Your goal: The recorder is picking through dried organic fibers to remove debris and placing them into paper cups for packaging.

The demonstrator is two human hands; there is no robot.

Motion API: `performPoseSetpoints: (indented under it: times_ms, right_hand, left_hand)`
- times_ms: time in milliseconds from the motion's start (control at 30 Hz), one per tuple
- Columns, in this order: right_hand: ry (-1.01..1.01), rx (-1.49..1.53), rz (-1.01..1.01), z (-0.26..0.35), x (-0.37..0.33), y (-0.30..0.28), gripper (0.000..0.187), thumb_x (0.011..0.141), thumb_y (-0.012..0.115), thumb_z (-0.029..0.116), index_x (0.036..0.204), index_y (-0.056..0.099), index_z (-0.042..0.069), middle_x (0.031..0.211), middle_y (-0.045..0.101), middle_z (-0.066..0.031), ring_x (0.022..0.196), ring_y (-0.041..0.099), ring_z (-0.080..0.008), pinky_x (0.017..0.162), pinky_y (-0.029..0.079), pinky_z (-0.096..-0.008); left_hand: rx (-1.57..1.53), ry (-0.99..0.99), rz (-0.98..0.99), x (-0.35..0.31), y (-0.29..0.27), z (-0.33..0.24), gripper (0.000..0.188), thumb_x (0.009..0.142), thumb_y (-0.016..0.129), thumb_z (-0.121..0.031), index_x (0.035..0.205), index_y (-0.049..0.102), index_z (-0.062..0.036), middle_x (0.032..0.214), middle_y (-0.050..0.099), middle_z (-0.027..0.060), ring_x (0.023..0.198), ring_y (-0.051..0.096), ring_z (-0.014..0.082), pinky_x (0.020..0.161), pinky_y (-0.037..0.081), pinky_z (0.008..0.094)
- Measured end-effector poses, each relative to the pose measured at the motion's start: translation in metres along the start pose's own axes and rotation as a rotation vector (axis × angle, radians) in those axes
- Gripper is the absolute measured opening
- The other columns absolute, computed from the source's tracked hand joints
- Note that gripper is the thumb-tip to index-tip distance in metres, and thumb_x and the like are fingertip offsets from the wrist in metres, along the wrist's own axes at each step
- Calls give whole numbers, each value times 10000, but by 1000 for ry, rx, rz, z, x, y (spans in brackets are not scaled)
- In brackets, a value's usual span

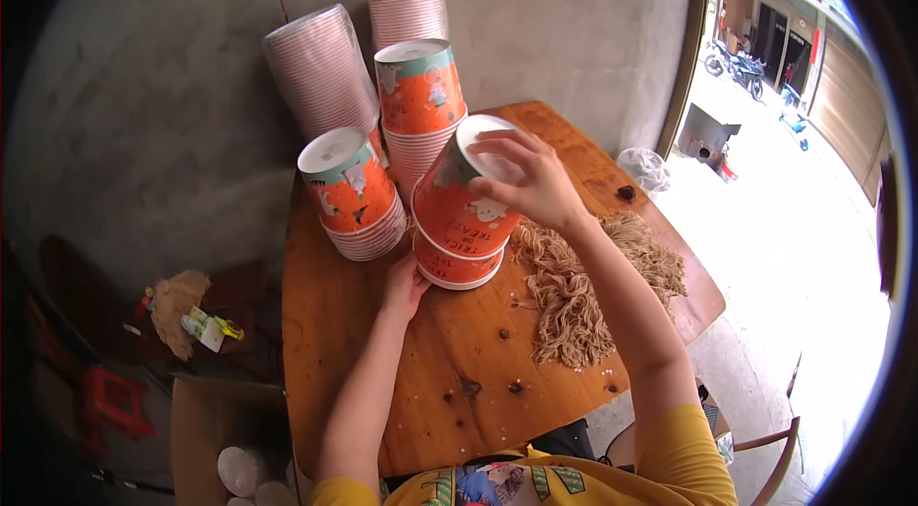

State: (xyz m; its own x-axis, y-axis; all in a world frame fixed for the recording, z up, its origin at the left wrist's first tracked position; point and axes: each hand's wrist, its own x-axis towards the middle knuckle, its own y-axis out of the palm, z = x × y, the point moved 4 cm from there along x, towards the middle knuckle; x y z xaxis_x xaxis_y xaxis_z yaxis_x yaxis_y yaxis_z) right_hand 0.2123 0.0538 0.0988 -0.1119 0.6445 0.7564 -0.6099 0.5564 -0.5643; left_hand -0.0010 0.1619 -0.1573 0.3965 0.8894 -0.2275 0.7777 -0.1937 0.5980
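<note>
An orange paper bucket (454, 209), printed with white figures, stands upside down and tilted a little to the right. It fits partly over a second orange paper bucket (459, 269), whose lower rim is at the tabletop. My right hand (531, 176) curves over the white base of the upper bucket, with the thumb low on its near side. Down at the left, my left hand (404, 288) holds the lower bucket by its rim; some of its fingers are hidden. Beside them stand a short upside-down stack of buckets (352, 195) and a taller stack (421, 95).
Plastic-wrapped white-rimmed stacks (320, 66) lean by the grey wall. Tan stringy fibre (588, 291) lies on the wooden table (430, 391), right of the buckets. A cardboard box (196, 420) with white rounded things and a red stool (115, 401) are at lower left.
</note>
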Motion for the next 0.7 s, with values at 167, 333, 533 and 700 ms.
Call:
performPoseSetpoints:
  times_ms: [167,333,533,700]
  right_hand:
    - [-68,2,-65,14,-22,-52,492,773,727,392,1148,664,79,1275,590,-93,1214,522,-288,1019,411,-425]
    - [-50,102,-203,21,-68,-94,570,740,756,467,1152,666,84,1267,592,-117,1200,526,-321,1007,406,-441]
    - [-60,244,-294,33,-119,-100,703,760,707,610,1165,647,38,1303,554,-172,1231,506,-324,1028,392,-471]
    - [-1,389,-191,37,-149,-84,715,814,624,649,1191,615,42,1334,518,-184,1236,499,-324,1035,378,-462]
  left_hand:
    - [663,497,-298,-13,0,-30,273,951,568,-161,1196,535,-45,1197,550,73,1092,537,157,953,434,344]
    - [444,709,41,-109,110,-64,180,951,533,-64,1120,558,-5,1059,517,82,945,564,158,846,476,338]
    - [225,521,409,-177,186,-64,348,998,505,-174,1304,503,-8,1260,564,83,1155,535,154,1021,411,328]
    - [-23,327,430,-198,183,-73,431,941,520,-75,1365,461,-19,1303,564,92,1182,556,179,1045,417,356]
